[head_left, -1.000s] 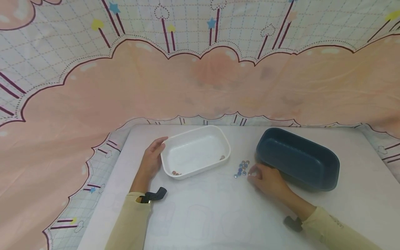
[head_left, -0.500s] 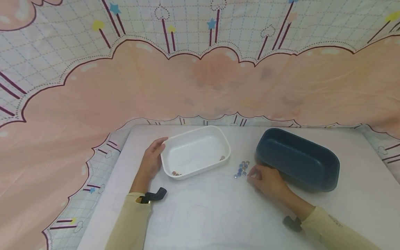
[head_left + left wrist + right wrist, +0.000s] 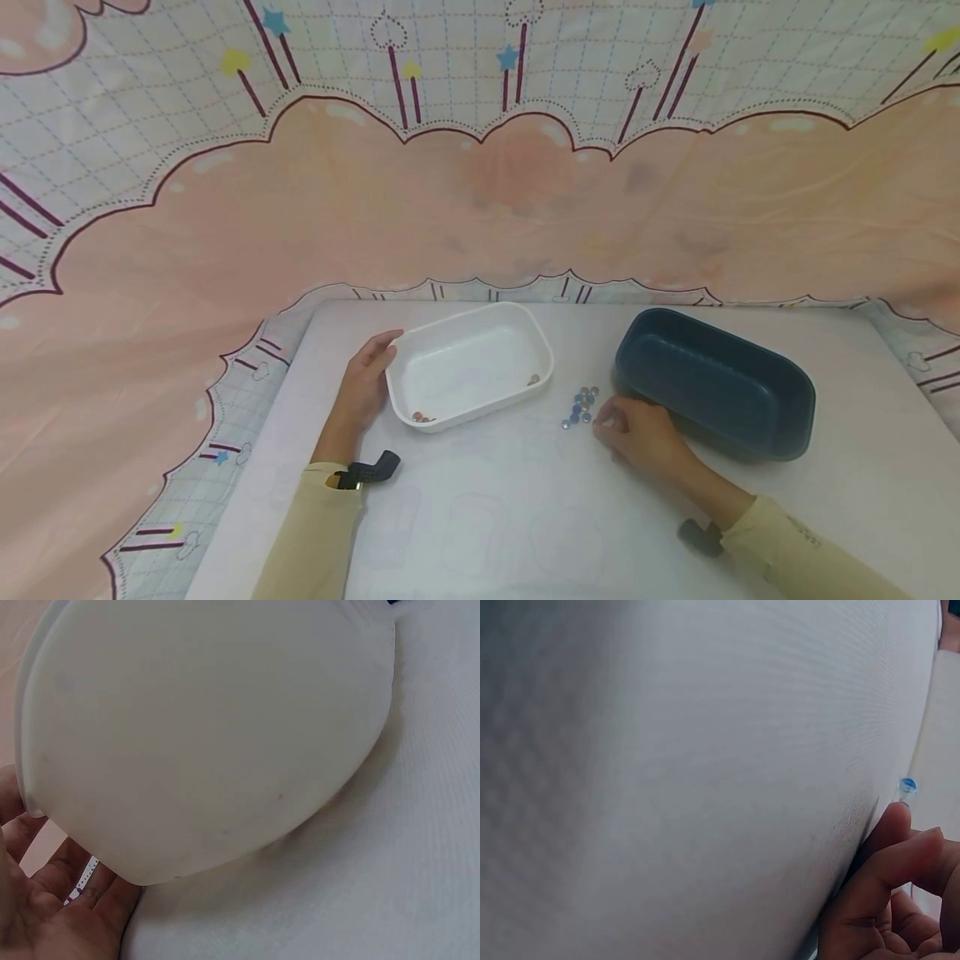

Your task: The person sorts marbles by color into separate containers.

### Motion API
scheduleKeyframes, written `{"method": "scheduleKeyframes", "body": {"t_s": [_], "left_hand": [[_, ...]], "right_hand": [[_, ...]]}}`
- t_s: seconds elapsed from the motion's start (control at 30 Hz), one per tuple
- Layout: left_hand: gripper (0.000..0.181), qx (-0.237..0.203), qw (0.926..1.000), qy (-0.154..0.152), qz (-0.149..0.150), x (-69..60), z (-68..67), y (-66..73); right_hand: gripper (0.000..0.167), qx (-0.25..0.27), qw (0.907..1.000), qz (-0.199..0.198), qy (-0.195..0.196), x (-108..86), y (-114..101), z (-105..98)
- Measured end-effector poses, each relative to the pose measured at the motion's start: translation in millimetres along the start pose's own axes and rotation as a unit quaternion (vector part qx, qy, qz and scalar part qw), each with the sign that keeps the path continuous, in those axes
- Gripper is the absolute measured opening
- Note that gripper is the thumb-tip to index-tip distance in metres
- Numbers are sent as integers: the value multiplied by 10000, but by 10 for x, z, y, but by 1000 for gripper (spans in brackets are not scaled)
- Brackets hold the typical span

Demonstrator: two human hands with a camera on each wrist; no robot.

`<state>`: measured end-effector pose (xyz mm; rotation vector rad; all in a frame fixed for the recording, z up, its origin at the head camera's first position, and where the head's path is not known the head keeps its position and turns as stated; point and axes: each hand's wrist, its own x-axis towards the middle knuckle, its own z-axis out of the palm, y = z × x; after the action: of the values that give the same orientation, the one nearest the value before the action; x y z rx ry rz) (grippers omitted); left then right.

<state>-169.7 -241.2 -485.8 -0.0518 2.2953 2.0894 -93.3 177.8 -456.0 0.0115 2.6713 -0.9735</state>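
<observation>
My left hand [image 3: 365, 382] grips the left end of a white tray [image 3: 468, 407], thumb at the rim. The left wrist view shows this hand [image 3: 64, 900] against the end of the pale tray [image 3: 202, 742]. A few brownish beads [image 3: 417, 415] lie at the tray's near left corner, another [image 3: 534, 379] at the right. Several blue and clear beads [image 3: 576, 408] lie on the table between the containers. Beside them rests my right hand [image 3: 645, 433], fingers loosely bent. In the right wrist view a blue bead [image 3: 907, 785] shows just beyond this hand's [image 3: 889, 900] fingertips, with no bead visibly pinched.
A dark blue tray [image 3: 720, 383] stands at the right, directly behind my right hand. White cloth [image 3: 480, 517] covers the table. A patterned curtain [image 3: 450, 208] hangs along the back and left sides. Each wrist carries a black device [image 3: 375, 468].
</observation>
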Motion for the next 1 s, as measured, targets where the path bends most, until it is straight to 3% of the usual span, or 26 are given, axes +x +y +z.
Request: {"method": "scheduleKeyframes", "body": {"t_s": [0.83, 1.0], "left_hand": [[42, -117, 9999, 6, -31, -4, 14, 9], [42, -192, 9998, 19, -23, -8, 25, 33]], "right_hand": [[22, 196, 9998, -36, -58, 26, -31, -49], [24, 48, 9997, -248, -11, 39, -45, -75]]}}
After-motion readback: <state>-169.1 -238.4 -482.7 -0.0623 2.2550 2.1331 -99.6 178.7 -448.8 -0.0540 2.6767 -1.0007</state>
